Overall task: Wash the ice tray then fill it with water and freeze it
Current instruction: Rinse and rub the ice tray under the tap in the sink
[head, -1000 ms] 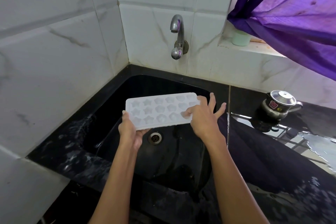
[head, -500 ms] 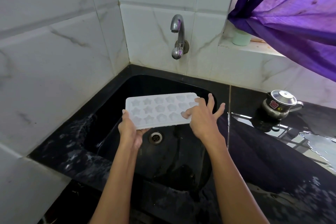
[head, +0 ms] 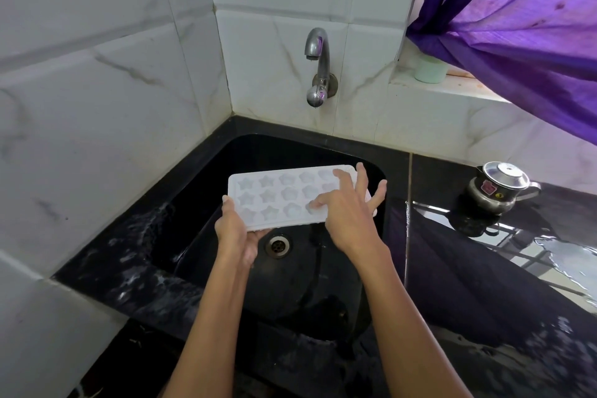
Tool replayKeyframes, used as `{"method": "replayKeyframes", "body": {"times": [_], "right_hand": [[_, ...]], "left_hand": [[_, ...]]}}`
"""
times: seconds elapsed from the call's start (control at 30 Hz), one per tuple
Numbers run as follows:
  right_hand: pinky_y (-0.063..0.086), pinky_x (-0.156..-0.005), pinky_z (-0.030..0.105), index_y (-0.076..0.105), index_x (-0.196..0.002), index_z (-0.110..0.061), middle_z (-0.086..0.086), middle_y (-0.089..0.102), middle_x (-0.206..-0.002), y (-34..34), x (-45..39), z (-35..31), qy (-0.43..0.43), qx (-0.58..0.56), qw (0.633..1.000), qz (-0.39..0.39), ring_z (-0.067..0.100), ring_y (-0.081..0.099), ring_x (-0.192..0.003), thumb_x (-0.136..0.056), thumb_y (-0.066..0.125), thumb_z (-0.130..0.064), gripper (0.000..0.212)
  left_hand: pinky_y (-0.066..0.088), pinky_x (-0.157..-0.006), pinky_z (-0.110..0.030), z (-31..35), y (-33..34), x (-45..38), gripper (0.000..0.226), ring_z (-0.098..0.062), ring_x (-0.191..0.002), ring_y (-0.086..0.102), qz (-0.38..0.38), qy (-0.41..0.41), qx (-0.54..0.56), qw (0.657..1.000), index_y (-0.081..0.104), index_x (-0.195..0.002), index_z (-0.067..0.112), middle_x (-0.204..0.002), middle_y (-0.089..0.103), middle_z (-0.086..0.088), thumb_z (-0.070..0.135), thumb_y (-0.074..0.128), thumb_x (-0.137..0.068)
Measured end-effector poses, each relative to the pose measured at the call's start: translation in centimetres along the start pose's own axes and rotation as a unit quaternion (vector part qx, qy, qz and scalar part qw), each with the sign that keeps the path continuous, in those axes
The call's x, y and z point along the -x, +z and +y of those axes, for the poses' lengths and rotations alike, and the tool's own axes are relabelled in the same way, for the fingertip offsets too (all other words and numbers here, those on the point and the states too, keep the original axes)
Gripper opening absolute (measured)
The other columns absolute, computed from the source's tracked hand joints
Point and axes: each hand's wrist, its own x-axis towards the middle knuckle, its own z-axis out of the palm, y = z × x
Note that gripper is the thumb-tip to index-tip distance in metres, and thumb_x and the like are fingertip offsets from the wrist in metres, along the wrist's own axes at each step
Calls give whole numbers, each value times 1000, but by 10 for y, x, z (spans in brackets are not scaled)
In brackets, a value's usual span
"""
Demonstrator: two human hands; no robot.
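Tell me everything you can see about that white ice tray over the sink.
The ice tray is a white rectangular mould, plastic or silicone by its look, with three rows of star and flower cavities facing up. It is held roughly level above the black sink, over the drain. The left hand grips its near-left corner; the right hand rests spread fingers on its right end. No water runs onto it.

Steel pot on counter — purple curtain
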Motion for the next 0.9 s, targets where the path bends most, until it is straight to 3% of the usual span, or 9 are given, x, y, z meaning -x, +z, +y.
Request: {"method": "replayKeyframes", "body": {"times": [0.2, 0.37, 0.9], "right_hand": [[-18, -110, 65, 70, -111, -31, 8, 21, -155, -3, 4, -4, 6, -7, 1000, -25, 35, -21, -147, -77, 54, 17, 60], [-17, -110, 66, 66, -120, -30, 10, 14, -158, 0, 4, -7, 4, 4, 1000, -23, 36, -23, -146, -78, 58, 16, 63], [-18, -110, 66, 66, -120, -31, 10, 16, -158, 0, 4, -9, 13, 7, 1000, -27, 36, -23, -146, -78, 54, 18, 66]], "left_hand": [[53, -62, -43, 1, -1, 0, 34, -26, -83, 66, 7, 5, -5, 1000, 56, -90, 17, -91, 67, -8, 41, 34, -101], [53, -61, -43, 1, 0, 0, 34, -26, -83, 65, 11, 2, -6, 1000, 55, -90, 16, -89, 67, -7, 41, 35, -100], [54, -63, -44, -1, -3, -5, 34, -26, -84, 66, 9, -4, -6, 1000, 55, -91, 17, -92, 67, -8, 42, 34, -100]]}}
